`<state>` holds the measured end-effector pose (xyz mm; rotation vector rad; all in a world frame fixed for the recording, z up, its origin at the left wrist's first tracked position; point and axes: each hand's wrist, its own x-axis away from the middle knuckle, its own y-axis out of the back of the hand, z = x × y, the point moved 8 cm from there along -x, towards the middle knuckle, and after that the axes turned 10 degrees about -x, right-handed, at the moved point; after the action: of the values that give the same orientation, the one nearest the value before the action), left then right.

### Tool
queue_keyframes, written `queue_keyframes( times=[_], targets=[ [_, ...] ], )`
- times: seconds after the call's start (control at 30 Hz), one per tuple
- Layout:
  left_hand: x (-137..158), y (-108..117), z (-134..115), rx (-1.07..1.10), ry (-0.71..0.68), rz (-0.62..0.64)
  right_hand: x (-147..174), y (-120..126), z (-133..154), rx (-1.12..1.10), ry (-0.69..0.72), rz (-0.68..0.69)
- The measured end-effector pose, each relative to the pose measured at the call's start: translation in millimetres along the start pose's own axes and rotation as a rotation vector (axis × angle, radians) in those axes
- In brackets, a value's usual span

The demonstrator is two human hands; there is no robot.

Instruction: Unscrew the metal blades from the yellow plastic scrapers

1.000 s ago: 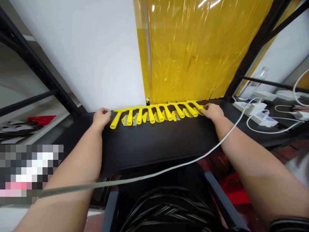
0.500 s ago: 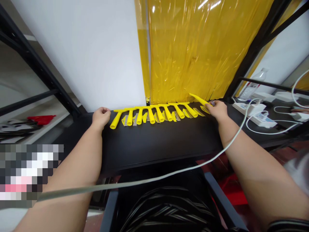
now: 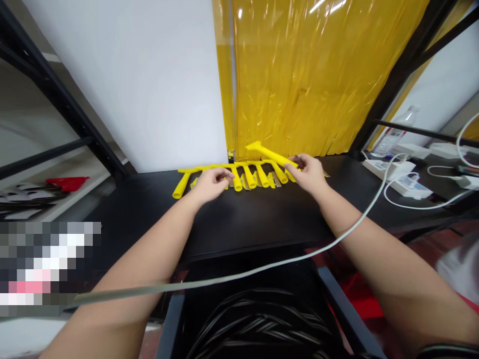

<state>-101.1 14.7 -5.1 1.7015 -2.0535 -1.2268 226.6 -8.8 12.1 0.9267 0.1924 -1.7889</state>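
Observation:
My right hand (image 3: pixel 309 174) grips the lower end of a yellow T-shaped scraper (image 3: pixel 275 154), lifted above the table with its wide head pointing left. My left hand (image 3: pixel 213 184) is in front of the row, fingers loosely bent and apart, with nothing visible in them. Several matching yellow scrapers (image 3: pixel 250 177) lie side by side along the back of the black table (image 3: pixel 247 219), hollow round handle ends toward me. Small yellow and metallic plates show between the handles. The left hand hides part of the row; the leftmost scraper (image 3: pixel 181 186) stays in sight.
A white panel (image 3: pixel 138 80) and a yellow plastic strip curtain (image 3: pixel 307 80) stand behind the row. White power strips (image 3: pixel 402 179) with cables and a clear bottle (image 3: pixel 392 134) are at right. A pale cable (image 3: pixel 262 269) crosses in front of my arms. Red items (image 3: pixel 67 183) sit on the left shelf.
My right hand has moved left and raised its scraper from the right end of the row. My left hand has moved right, from beside the leftmost scraper to in front of the row, its fingers loosening.

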Motion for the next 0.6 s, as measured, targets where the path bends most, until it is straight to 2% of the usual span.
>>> queue_keyframes(
  times=[0.07, 0.13, 0.2, 0.3, 0.37, 0.5, 0.6],
  targets=[
    [5, -27, -17, 0.225, -0.041, 0.167, 14, -19, 22, -0.056, 0.065, 0.055],
    [11, -46, -26, 0.406, 0.012, 0.289, 28, -34, 44, -0.08, 0.157, 0.105],
    [17, -54, -30, 0.609, 0.103, 0.332, 42, -46, 64, -0.071, 0.259, 0.158],
    [21, -55, -32, 0.837, 0.205, 0.302, 56, -56, 85, -0.074, 0.381, 0.223],
    [21, -54, -35, 0.883, 0.218, 0.262, 62, -62, 95, -0.105, 0.467, 0.298],
    [23, -54, -47, 0.844, 0.174, 0.237, 79, -75, 112, -0.159, 0.689, 0.557],
    [24, -52, -52, 0.763, 0.147, 0.248, 85, -75, 115, -0.181, 0.724, 0.644]
  ],
)
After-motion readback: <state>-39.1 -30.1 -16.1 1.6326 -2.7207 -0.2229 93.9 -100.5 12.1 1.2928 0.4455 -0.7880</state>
